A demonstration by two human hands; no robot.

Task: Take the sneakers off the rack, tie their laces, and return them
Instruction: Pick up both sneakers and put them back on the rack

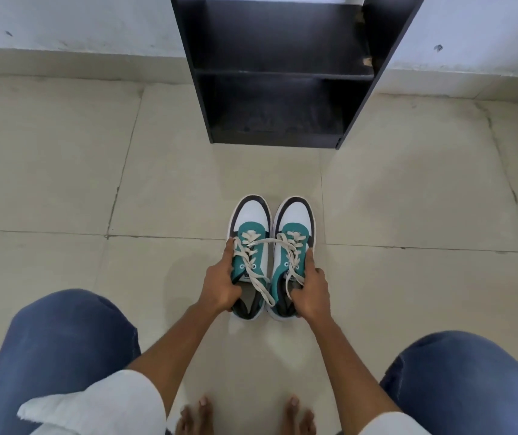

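Note:
Two white, teal and dark grey sneakers stand side by side on the tiled floor, toes pointing at the rack. My left hand (221, 285) grips the left sneaker (251, 215) by its outer side and collar. My right hand (311, 288) grips the right sneaker (295, 215) the same way. Cream laces (264, 243) hang loose, and one strand crosses from one shoe to the other. The black shoe rack (282, 73) stands against the wall ahead, and the shelves I can see hold nothing.
Beige floor tiles (63, 183) spread on both sides of the rack. A raised skirting ledge (63, 61) runs along the wall. My knees in blue jeans (63, 356) frame the bottom corners, with my bare feet (245, 416) between them.

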